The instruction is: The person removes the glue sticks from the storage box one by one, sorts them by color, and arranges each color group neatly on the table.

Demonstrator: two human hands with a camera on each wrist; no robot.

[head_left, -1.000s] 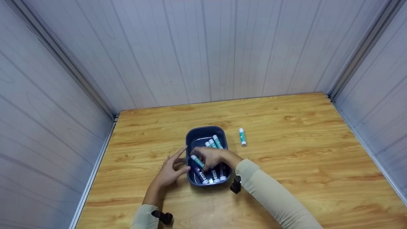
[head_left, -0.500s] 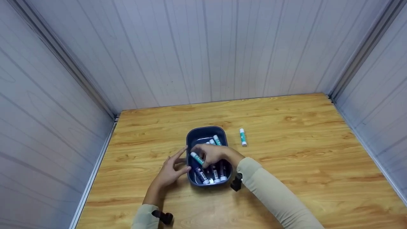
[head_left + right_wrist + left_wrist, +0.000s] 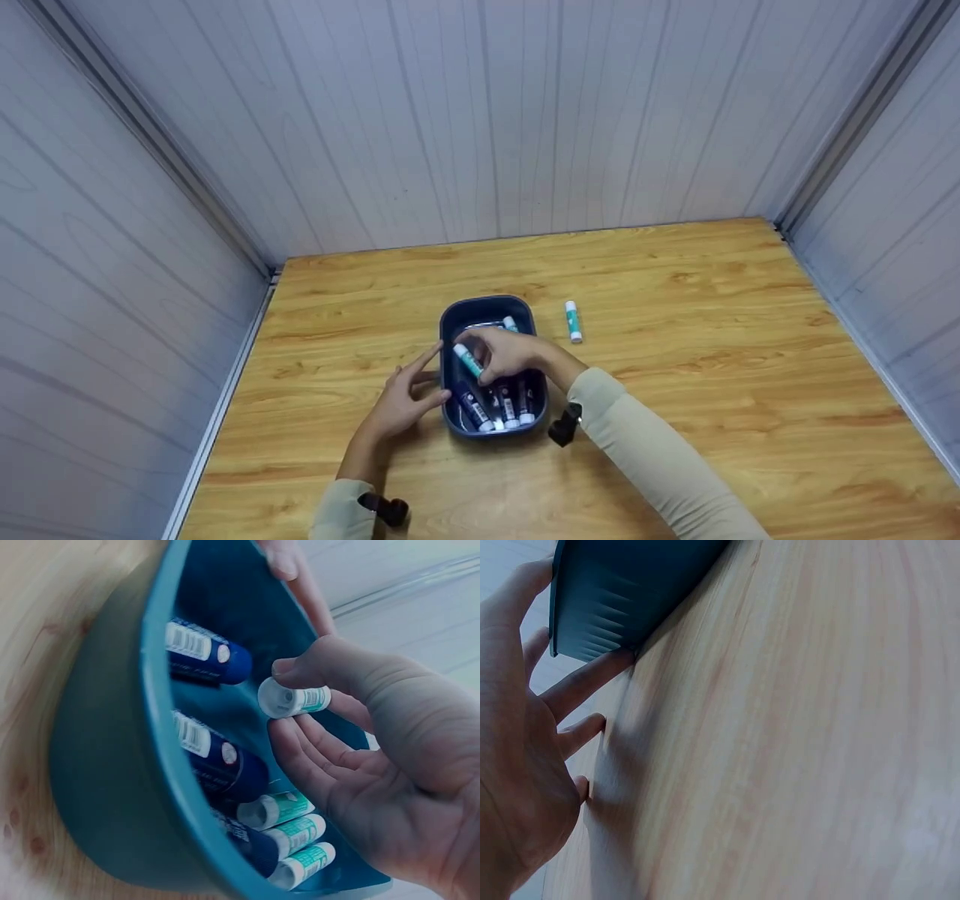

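Right hand [image 3: 510, 355] pinches a short teal-and-white tube [image 3: 468, 361] between thumb and fingertips, white flat cap outward, held just over the dark blue tub [image 3: 487, 306] that sits near the middle of the counter [image 3: 712, 390]. Left hand [image 3: 401, 401] lies with straight, spread fingers against the tub's left wall, holding nothing. Inside the tub lie dark blue tubes [image 3: 202, 652] with barcode labels and more teal tubes [image 3: 300, 836]; a lone teal tube [image 3: 572, 322] rests on the counter just right of the tub.
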